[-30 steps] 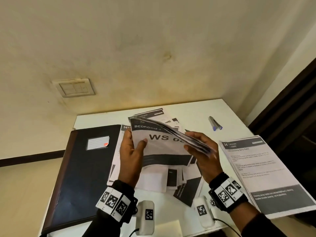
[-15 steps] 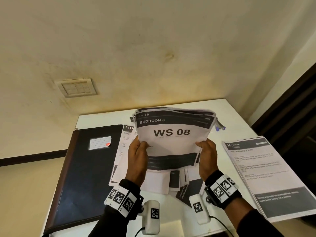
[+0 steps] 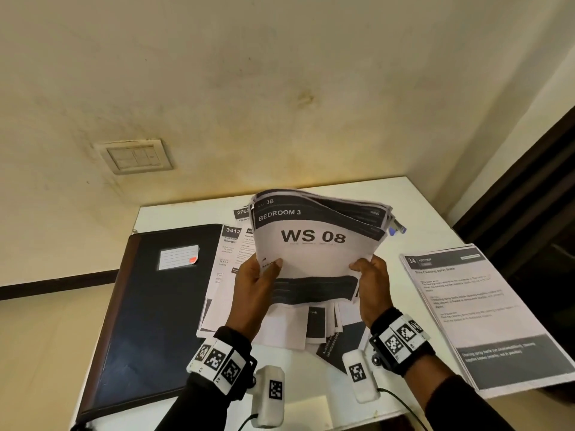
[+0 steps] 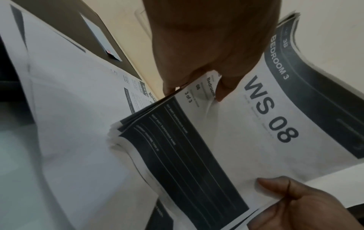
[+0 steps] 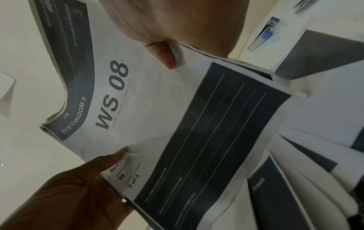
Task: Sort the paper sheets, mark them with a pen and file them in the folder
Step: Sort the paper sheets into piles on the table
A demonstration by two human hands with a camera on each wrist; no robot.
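— Holding anything, those hands?
— Both. The left hand (image 3: 253,283) pinches the left edge of a stack of sheets (image 3: 314,244), thumb on the front and fingers curled behind; the right hand (image 3: 371,284) grips the right edge the same way. The stack is raised above the table (image 3: 413,197), its top curling away towards the wall.
— What does the front page say?
— "BEDROOM 3" and "3B" in a dark band, then "WS 08" in large letters; the wrist views add "08" and "3 of 3".
— And the folder?
— The dark folder (image 3: 149,306) lies closed at the left of the table, a white label (image 3: 179,256) with a red mark on its cover — what it contains is hidden.
— Anything else?
— Loose sheets (image 3: 280,328) are spread under the hands; one shows "3412". A separate sheet (image 3: 473,312) headed "34 KITCHEN" lies at the right. The pen (image 3: 396,228), blue-tipped, peeks out just behind the stack's far right corner.
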